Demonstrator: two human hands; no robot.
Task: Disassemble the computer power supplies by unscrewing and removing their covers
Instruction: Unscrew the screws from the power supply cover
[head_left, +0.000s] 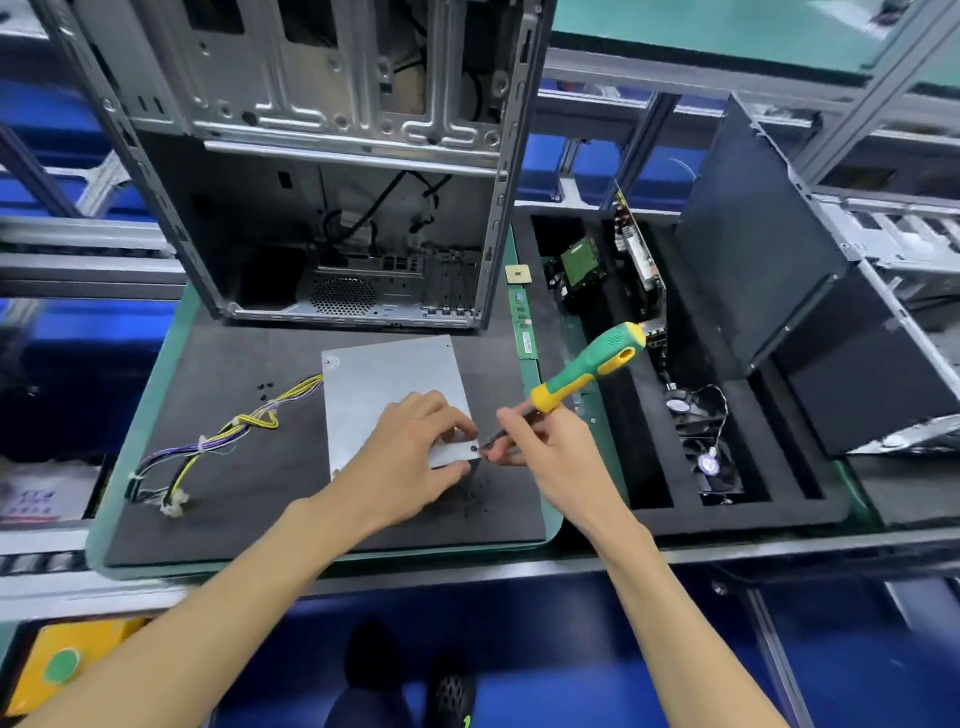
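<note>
A grey metal power supply lies flat on the black foam mat, its yellow and purple cable bundle trailing to the left. My left hand grips the unit's near right corner, thumb under the edge. My right hand holds a green and yellow screwdriver by its shaft, the tip down by a black screw at that corner. The handle slants up to the right.
An open computer case stands behind the mat. To the right a black foam tray holds circuit boards and fans. A black case panel leans further right. Loose screws lie on the mat.
</note>
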